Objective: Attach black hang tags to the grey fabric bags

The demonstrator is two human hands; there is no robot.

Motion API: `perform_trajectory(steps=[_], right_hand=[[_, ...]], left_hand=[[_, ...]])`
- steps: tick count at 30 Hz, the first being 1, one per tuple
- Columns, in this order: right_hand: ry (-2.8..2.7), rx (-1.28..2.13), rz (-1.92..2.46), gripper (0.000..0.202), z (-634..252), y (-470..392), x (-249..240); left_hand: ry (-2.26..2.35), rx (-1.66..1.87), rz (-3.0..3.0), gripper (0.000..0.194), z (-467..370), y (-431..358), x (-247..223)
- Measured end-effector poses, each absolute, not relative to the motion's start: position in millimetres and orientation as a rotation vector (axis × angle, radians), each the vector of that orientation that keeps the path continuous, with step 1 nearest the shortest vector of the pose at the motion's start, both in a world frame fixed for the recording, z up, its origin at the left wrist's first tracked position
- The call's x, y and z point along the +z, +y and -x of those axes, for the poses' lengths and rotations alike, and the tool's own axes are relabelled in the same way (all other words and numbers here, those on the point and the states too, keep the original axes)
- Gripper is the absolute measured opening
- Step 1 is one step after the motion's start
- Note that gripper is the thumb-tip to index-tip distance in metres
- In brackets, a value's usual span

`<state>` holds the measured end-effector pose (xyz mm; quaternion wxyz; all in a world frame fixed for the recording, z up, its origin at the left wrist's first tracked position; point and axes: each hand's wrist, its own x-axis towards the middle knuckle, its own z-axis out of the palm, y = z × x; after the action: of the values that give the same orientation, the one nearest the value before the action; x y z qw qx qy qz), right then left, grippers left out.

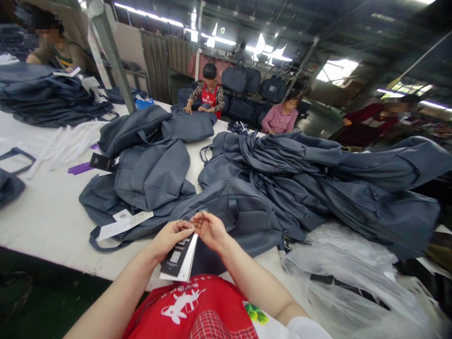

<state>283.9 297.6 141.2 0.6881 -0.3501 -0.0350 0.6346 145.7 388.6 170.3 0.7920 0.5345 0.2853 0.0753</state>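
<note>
My left hand (172, 239) is closed in a pinch on the top end of some hang tags: a black tag (175, 258) with white print and a square code, and a white tag (189, 263) behind it. Right beside it, my right hand (211, 230) has its fingertips drawn together near the tags' top; whatever is between them is too small to make out. Just beyond both hands lies a dark blue-grey bag (243, 202) with a strap. Left of it, loose white labels (125, 225) rest on another bag (151, 174).
Bags in a large heap (300, 174) cover the table's right side. Clear plastic bags (353, 278) lie at the near right. White strips (67, 146), a purple ribbon (81, 168) and a black tag (102, 162) are on the white table (52, 207). Several people work beyond.
</note>
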Motion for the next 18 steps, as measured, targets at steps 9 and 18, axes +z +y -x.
perform_trajectory(steps=[9, 18], right_hand=[[0.196, 0.932, 1.175, 0.01, -315, 313, 75], [-0.295, 1.081, 0.998, 0.047, -360, 329, 117]], left_hand=[[0.875, 0.399, -1.188, 0.045, -168, 440, 189], [0.681, -0.026, -1.991, 0.03, -237, 470, 174]])
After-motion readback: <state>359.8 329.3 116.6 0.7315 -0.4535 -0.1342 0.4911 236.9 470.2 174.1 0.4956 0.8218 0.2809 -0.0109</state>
